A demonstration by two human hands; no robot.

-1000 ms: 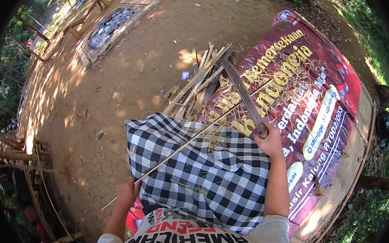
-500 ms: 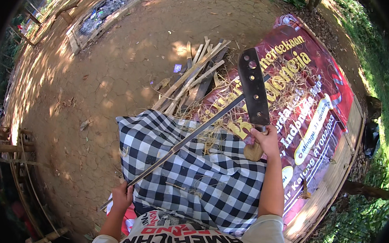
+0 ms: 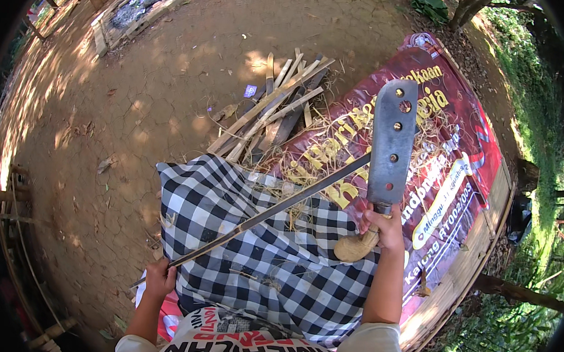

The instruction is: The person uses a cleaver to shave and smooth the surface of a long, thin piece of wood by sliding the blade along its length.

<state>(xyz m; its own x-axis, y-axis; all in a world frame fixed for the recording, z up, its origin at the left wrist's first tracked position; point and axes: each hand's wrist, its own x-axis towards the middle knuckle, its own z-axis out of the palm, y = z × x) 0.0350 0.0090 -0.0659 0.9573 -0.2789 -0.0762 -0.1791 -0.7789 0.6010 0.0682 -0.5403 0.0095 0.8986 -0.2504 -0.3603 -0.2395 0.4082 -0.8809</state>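
My right hand (image 3: 387,226) is closed round the wooden handle of a cleaver (image 3: 392,141), whose broad grey blade has several holes and points away from me. In my left hand (image 3: 160,277) I grip the near end of a long, thin dark strip (image 3: 273,209), perhaps split bamboo. It slants up to the right across my lap, and its far end passes behind the blade. Whether blade and strip touch, I cannot tell. A black-and-white checked cloth (image 3: 245,239) covers my lap beneath both hands.
Beyond the cloth lies a pile of split strips (image 3: 277,110) on the bare soil. Thin curled shavings (image 3: 338,124) litter a red printed banner (image 3: 451,194) on my right, by a bamboo edge (image 3: 445,318). A wood-framed ash pit (image 3: 151,3) is at the far left.
The cleaver has turned, and its blade now shows a lighter face and stands more upright. My right hand has come slightly nearer to me. The view has shifted a little.
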